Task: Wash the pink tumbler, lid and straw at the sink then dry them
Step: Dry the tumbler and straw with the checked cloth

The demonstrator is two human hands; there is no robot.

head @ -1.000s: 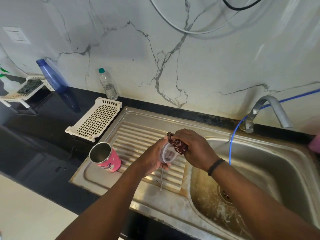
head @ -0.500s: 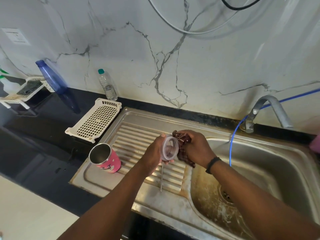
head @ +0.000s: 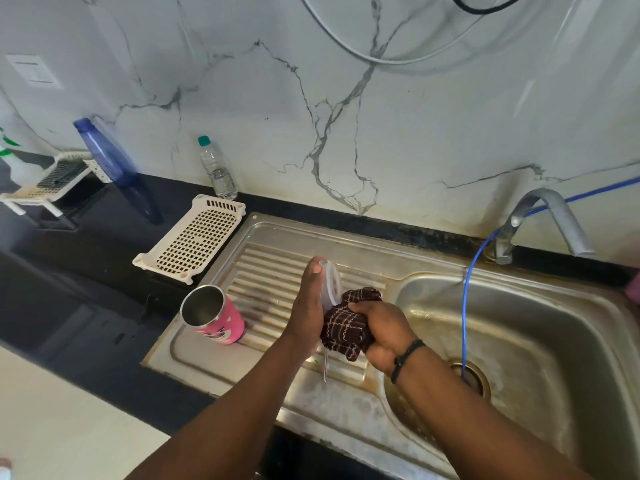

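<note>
Both hands work over the ribbed drainboard (head: pixel 277 268) of one steel sink (head: pixel 540 344). The left hand (head: pixel 308 308) holds one clear lid (head: pixel 331 284) upright, thumb at its top edge and fingers curled behind it. The right hand (head: pixel 382 329) grips one dark checked cloth (head: pixel 346 327), bunched and pressed against the lower part of the lid. One thin metal straw (head: pixel 325 367) projects downward below the hands; which hand holds it cannot be determined.

One pink tumbler (head: pixel 216 318) stands on the drainboard to the left of the hands, apart from them, open mouth up and tilted in the wide-angle view.

One tap (head: pixel 547 220) stands at the far right. One blue hose (head: pixel 467 299) runs down into the drain. Two bottles stand at the far wall: one blue bottle (head: pixel 104 154) and one clear bottle (head: pixel 217 169). One white perforated tray (head: pixel 195 239) lies on the black counter (head: pixel 86 258), left of the sink.
</note>
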